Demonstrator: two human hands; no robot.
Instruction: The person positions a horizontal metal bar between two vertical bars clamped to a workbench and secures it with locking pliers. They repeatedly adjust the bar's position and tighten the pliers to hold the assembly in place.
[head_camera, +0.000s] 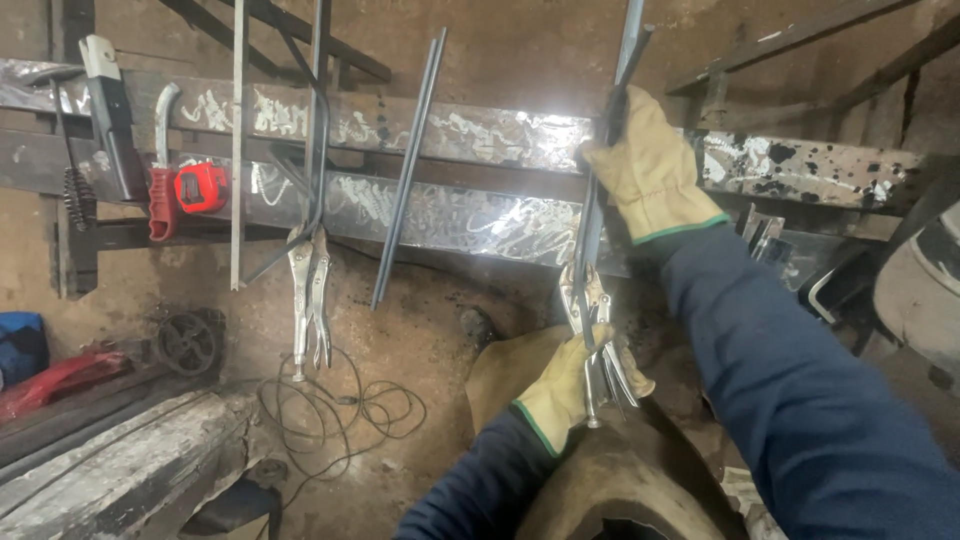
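Near: left hand (562, 385) closed on locking pliers (597, 345) clamped to steel bar (600, 190) at bench (480, 215) near edge. Farther: right hand (650, 170) fisted round bar. Risk: pliers slip w/ loose bite, bar drops, pinching gloves.

**No Packages, Signs or Screens in View**

Nothing in the head view counted as a package, a sign or a screen. The only label was a small pale patch on the face of the red, boxy plastic tape measure (203, 186), which sat on the chalk-scrawled steel beam (440, 210) at the left; it was too small to make out.
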